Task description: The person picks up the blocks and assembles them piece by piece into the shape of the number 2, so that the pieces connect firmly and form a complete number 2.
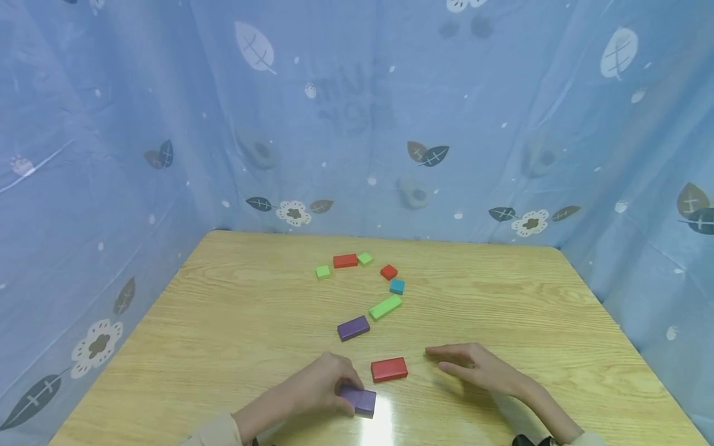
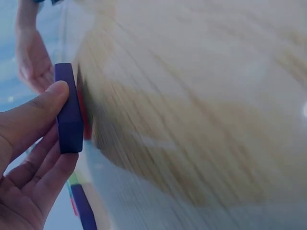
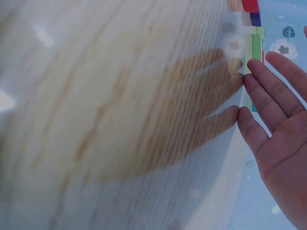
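Note:
A purple block [image 1: 361,401] near the front edge is pinched between the thumb and fingers of my left hand [image 1: 320,384]. In the left wrist view the same purple block [image 2: 70,110] stands across the pinch, thumb on one side and fingers on its end. Just beyond it lies a red block [image 1: 389,370] on the table. To the right of that red block, my right hand [image 1: 474,367] holds nothing, its fingers extended over the wood. The right wrist view shows the right hand [image 3: 278,115] with straight fingers, fingertips right at the tabletop.
Farther back on the wooden table [image 1: 251,310] lie a second purple block [image 1: 354,328], a long green block [image 1: 385,307], a blue block [image 1: 397,286], a small red block [image 1: 388,272], a longer red one [image 1: 345,261] and small green blocks [image 1: 323,272]. A patterned blue curtain [image 1: 357,124] encloses the table.

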{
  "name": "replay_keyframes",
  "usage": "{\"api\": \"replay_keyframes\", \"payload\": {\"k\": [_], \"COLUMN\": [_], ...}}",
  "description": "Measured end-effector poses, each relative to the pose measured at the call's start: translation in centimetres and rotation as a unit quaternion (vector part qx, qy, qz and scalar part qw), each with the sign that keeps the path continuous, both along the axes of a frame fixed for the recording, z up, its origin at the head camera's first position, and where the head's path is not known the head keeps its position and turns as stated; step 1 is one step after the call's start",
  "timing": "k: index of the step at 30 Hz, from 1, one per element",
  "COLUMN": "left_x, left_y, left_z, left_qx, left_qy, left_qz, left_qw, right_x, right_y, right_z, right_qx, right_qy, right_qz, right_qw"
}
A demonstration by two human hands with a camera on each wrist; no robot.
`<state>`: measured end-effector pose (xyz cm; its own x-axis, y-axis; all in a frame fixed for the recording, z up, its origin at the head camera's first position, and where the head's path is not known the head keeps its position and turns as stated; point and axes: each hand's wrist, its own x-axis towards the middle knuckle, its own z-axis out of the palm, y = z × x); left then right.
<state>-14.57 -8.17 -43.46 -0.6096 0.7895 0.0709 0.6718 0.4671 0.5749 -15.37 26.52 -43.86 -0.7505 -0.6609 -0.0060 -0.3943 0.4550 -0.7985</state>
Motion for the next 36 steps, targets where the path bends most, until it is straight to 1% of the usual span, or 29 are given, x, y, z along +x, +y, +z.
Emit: {"api": "replay_keyframes", "payload": {"k": [7, 10, 15, 17, 20, 23, 25, 28, 30, 33, 34, 36], "left_x": [0.3, 0.4, 0.4, 0.4, 0.3, 0.3, 0.2, 0.2, 0.1, 0.1, 0.1, 0.0], "left_y": [0.7, 0.8, 0.8, 0.8, 0.8, 0.7, 0.7, 0.7, 0.7, 0.7, 0.8, 0.8], "left_z": [-0.3, -0.5, -0.6, -0.7, -0.8, -0.8, -0.7, -0.7, -0.7, -0.7, -0.8, -0.9], "left_qx": [-0.003, -0.009, -0.006, 0.000, 0.004, 0.006, 0.006, 0.006, 0.004, -0.001, -0.002, -0.004], "left_qy": [0.015, 0.025, 0.030, 0.029, 0.032, 0.029, 0.033, 0.036, 0.036, 0.035, 0.037, 0.041], "left_qz": [-0.010, -0.009, -0.004, -0.006, -0.010, -0.010, -0.012, -0.013, -0.014, -0.015, -0.016, -0.021], "left_qw": [0.9998, 0.9996, 0.9995, 0.9996, 0.9994, 0.9995, 0.9994, 0.9993, 0.9993, 0.9993, 0.9992, 0.9989], "right_x": [0.1, 0.1, 0.0, -0.1, -0.2, -0.5, -0.8, -1.2, -1.4, -1.6, -1.6, -1.8], "right_y": [0.0, 0.0, -0.1, -0.3, -0.7, -1.7, -2.7, -4.3, -5.3, -6.4, -6.6, -7.0], "right_z": [-0.2, -0.3, -0.1, 0.0, 0.0, -0.2, -0.4, -0.6, -0.7, -0.7, -0.7, -0.9], "right_qx": [0.009, 0.015, 0.018, 0.017, 0.006, -0.018, -0.023, 0.006, 0.037, 0.071, 0.074, 0.073], "right_qy": [0.014, 0.017, 0.025, 0.037, 0.067, 0.096, 0.120, 0.161, 0.176, 0.174, 0.167, 0.176], "right_qz": [-0.002, -0.001, 0.002, -0.001, -0.015, -0.027, -0.026, -0.014, -0.005, 0.016, 0.025, 0.041], "right_qw": [0.9999, 0.9997, 0.9995, 0.9992, 0.9976, 0.9949, 0.9921, 0.9869, 0.9837, 0.9821, 0.9828, 0.9808]}}
